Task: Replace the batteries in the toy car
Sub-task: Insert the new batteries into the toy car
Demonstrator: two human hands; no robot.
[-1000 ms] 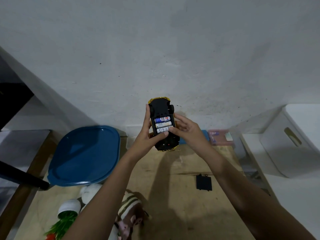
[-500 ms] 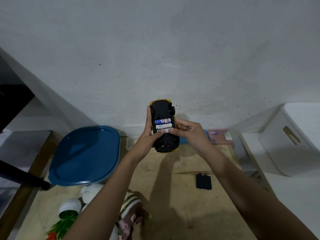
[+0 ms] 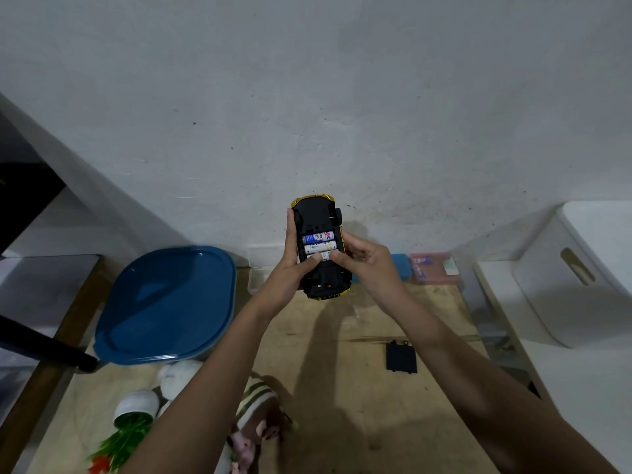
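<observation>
The left hand (image 3: 286, 268) grips the toy car (image 3: 316, 213) from the left side, with its fingers going up along the car's edge and its thumb bent over onto the bottom. The right hand (image 3: 371, 265) holds the car from the right side with curled fingers, and one fingertip reaches in to meet the left thumb. The car is up in the air in front of the wall (image 3: 307, 97), above the back of the worktop (image 3: 342, 405). It is upside down, so its black bottom faces up, and a bit of yellow shows at both ends. The battery slot is open and three batteries (image 3: 318, 247) lie in it, side by side across the car. The top one is blue, white and red, and the middle one is white. The lowest battery (image 3: 325, 256) is mostly hidden, because the two fingertips press on it. A flat black cover (image 3: 402, 357) lies on the worktop just beside the right arm, well apart from the car. On the left sits a big blue lid (image 3: 167, 302). Near the front edge are a soft toy (image 3: 256, 422) and a tipped white pot (image 3: 136, 407) with green leaves. At the back right is a pink box (image 3: 432, 268), and further right a white box (image 3: 581, 268).
</observation>
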